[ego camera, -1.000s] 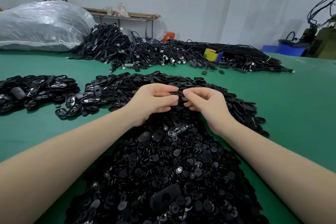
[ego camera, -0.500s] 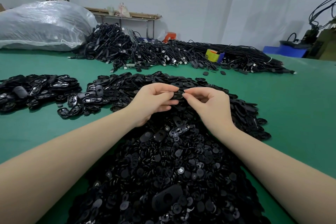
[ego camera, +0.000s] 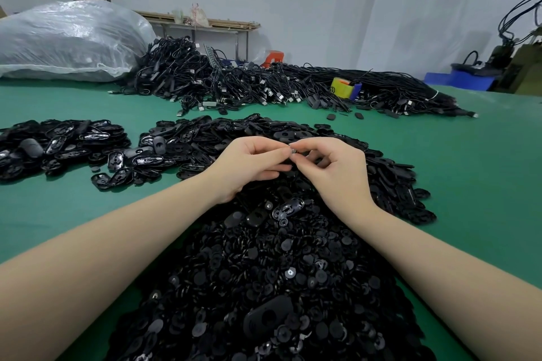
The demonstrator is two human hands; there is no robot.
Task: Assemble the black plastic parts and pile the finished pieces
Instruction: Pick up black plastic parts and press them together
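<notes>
Assembly step: left hand [ego camera: 252, 164] and right hand [ego camera: 337, 168] pinched one small black plastic part [ego camera: 293, 150]; seating it comes next.

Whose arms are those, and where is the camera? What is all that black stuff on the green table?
The camera sits on a person's head and looks down, so you see that person's own arms. The left hand and right hand meet above the green table and pinch a small black plastic part between their fingertips. Under them lies a big heap of small round black plastic pieces. To the left lie piles of oval black plastic shells. Farther back are tangled black cables and a large clear plastic bag.
</notes>
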